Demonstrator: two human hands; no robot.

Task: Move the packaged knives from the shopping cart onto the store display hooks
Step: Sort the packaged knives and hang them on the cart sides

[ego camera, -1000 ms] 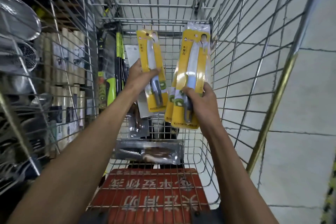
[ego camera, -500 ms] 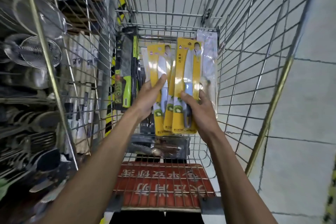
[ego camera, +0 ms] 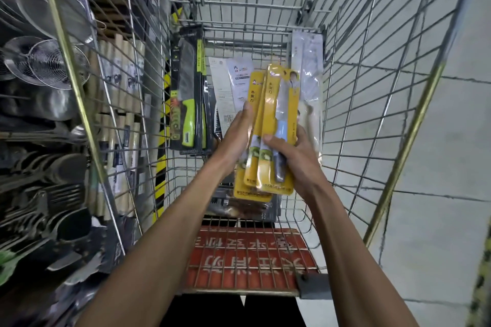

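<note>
**Yellow knife packs stacked between my hands over the cart**

Nearest me, the red plastic seat flap (ego camera: 252, 257) with white characters lies behind the wire of the shopping cart (ego camera: 372, 87). Just past it a clear-wrapped knife pack (ego camera: 239, 207) lies flat on the cart floor. Above that I hold the yellow packaged knives (ego camera: 276, 135) upright inside the basket, several cards overlapped into one stack. My right hand (ego camera: 297, 159) cups the stack from the right, thumb pressed across the front and fingers wrapped behind. My left hand (ego camera: 233, 138) lies flat against the stack's left edge, fingers straight and pressed together, thumb on the card. Further in, a green-handled knife pack (ego camera: 187, 93) leans on the cart's left wall, white cards (ego camera: 228, 82) stand in the middle and a clear pack (ego camera: 308, 61) rests against the right corner. Left of the cart, wire strainers (ego camera: 45, 61) hang on the store display
</note>
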